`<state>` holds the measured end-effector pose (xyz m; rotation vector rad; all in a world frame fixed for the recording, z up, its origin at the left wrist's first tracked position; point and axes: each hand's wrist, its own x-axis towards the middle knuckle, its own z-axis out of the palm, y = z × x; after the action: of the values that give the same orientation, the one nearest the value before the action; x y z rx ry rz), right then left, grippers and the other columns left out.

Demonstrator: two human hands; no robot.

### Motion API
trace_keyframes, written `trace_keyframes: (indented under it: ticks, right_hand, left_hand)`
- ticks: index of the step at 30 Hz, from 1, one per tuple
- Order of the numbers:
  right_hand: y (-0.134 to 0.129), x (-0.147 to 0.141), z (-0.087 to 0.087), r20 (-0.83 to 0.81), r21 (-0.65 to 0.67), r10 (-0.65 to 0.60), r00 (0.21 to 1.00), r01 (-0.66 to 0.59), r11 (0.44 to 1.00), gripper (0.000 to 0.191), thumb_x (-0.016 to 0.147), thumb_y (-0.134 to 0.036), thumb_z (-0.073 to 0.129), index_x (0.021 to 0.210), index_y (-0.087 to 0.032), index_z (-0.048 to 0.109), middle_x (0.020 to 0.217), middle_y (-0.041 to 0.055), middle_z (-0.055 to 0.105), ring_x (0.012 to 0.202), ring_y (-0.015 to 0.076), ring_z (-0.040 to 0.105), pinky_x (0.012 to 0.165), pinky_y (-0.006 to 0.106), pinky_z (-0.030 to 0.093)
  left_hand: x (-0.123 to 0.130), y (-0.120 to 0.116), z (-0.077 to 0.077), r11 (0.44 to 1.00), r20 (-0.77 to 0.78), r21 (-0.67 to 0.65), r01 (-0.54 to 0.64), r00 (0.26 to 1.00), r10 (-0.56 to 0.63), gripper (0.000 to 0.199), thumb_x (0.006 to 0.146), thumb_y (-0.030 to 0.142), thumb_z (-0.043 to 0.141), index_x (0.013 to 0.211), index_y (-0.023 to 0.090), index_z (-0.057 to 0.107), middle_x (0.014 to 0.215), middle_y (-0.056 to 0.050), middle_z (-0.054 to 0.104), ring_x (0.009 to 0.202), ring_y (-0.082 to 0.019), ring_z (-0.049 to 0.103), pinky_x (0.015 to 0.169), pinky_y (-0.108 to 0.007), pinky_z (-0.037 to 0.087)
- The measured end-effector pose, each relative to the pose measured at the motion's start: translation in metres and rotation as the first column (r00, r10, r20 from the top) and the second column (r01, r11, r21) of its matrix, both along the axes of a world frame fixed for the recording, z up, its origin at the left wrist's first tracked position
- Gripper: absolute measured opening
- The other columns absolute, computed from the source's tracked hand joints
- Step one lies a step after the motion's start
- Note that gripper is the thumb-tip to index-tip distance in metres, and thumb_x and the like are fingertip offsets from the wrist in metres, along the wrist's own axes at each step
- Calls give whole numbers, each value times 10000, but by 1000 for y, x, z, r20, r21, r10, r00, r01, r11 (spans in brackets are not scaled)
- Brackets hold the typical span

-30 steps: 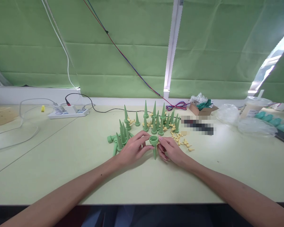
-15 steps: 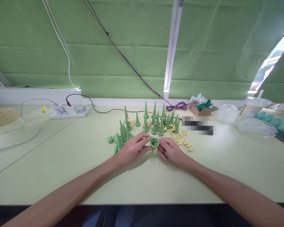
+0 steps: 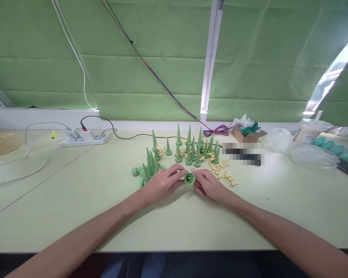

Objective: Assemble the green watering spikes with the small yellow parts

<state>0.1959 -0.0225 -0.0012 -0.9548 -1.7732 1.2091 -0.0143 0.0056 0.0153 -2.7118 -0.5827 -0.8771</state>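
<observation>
A green cone-shaped part is held with its round open end toward me, and a small yellow bit shows inside. My left hand pinches it from the left. On its other side, my right hand has thumb and curled fingers at the rim; whether these fingers hold anything else is hidden. Several green cones stand upright behind the hands, with small yellow pieces among them. More yellow pieces lie loose to the right of the cones. Other green parts lie beside my left hand.
A white power strip with cables lies at the back left. Toward the back right are an open cardboard box, plastic bags, a cup and teal objects. The table's front edge runs below my arms.
The green part has tipped slightly, so its open end faces me more and sits a little lower. My left fingers have shifted a little around it.
</observation>
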Motion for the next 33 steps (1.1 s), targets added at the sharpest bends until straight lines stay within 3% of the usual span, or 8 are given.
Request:
trace_keyframes:
  ticks: [8,13,18,21,23,27,33]
  right_hand:
    - [3,0,-3,64,11,-7,998,7,1000,538,1009,-518,329,575,-210,399,344,-65,410,323,84,352,455,231,349]
    - [3,0,-4,103,-13,-4,995,5,1000,536,1001,-539,335,592,-209,439,329,-66,415,305,89,359,448,235,356]
    - [5,0,-5,65,-82,14,998,-9,997,546,994,-541,336,556,-217,377,327,-63,417,282,81,365,419,226,350]
    - [6,0,-4,25,-139,22,999,-18,990,540,978,-551,365,550,-222,342,341,-61,428,277,81,375,391,223,342]
    - [7,0,-4,3,-169,28,1000,-27,985,538,974,-550,376,548,-223,335,347,-60,427,281,83,387,387,221,350]
    - [9,0,-6,-33,-202,34,999,-40,979,534,980,-526,376,543,-223,328,349,-59,422,276,83,392,374,221,353]
    - [11,0,-6,-72,-239,32,997,-48,970,524,985,-494,377,545,-213,338,351,-55,431,264,79,395,333,206,295]
  left_hand:
    - [2,-2,3,994,-109,110,-11,994,23,200,973,142,358,1008,164,554,895,-47,633,525,-72,519,438,-227,293]
    - [2,-2,1,995,-148,97,-12,989,26,217,915,68,367,943,163,561,881,-40,617,496,-73,464,440,-238,261]
    - [2,0,-2,1000,-147,7,-21,989,22,239,892,63,379,984,164,575,916,-50,613,539,-85,485,461,-239,278]
    - [3,-2,-3,985,-105,-169,-37,994,19,257,870,69,404,1030,172,578,986,-58,599,573,-87,504,502,-236,336]
    - [6,-4,-2,941,-53,-333,-52,998,36,279,858,78,428,1069,189,572,1033,-56,579,586,-80,511,549,-233,388]
    - [10,-9,0,790,46,-608,-80,990,135,207,836,133,499,1024,212,537,984,-21,568,621,-89,553,564,-222,422]
    - [13,-8,-1,549,145,-836,-14,958,246,103,819,218,557,873,206,470,804,25,571,505,-77,519,449,-195,352]
